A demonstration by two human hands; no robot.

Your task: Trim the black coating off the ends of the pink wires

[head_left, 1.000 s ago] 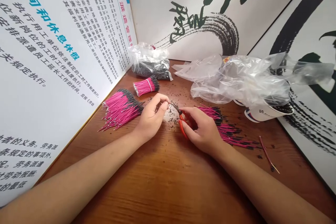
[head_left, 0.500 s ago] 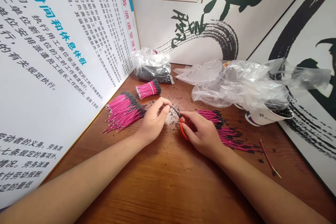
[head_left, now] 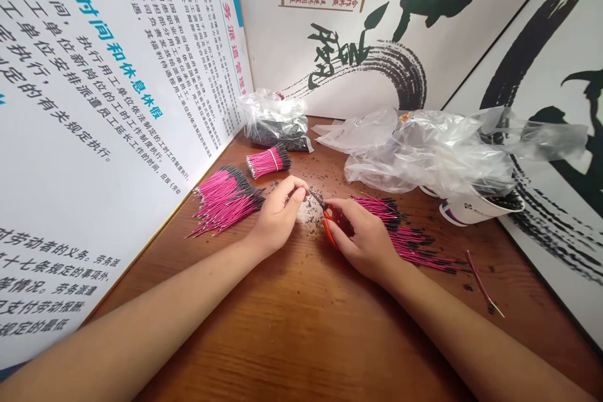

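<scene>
My left hand [head_left: 277, 213] pinches the end of a thin pink wire at the tips of the red-handled pliers [head_left: 328, 218], which my right hand [head_left: 365, 239] grips. Both hands rest on the wooden table [head_left: 301, 320]. A loose pile of pink wires with dark ends [head_left: 225, 200] lies just left of my left hand. Another spread of pink wires [head_left: 414, 242] lies right of my right hand. A bundle of pink wires tied with a band [head_left: 267, 161] sits behind. Small dark scraps [head_left: 308, 217] litter the table between my hands.
A clear bag of dark pieces [head_left: 276, 120] stands in the back corner. Crumpled clear plastic bags [head_left: 433, 147] cover a paper cup [head_left: 475, 207] at the right. One stray wire [head_left: 483, 286] lies near the right edge. Printed boards wall the table on the left, back and right.
The view has shifted slightly; my hands keep the same grip, with the pliers' tips staying at the wire end.
</scene>
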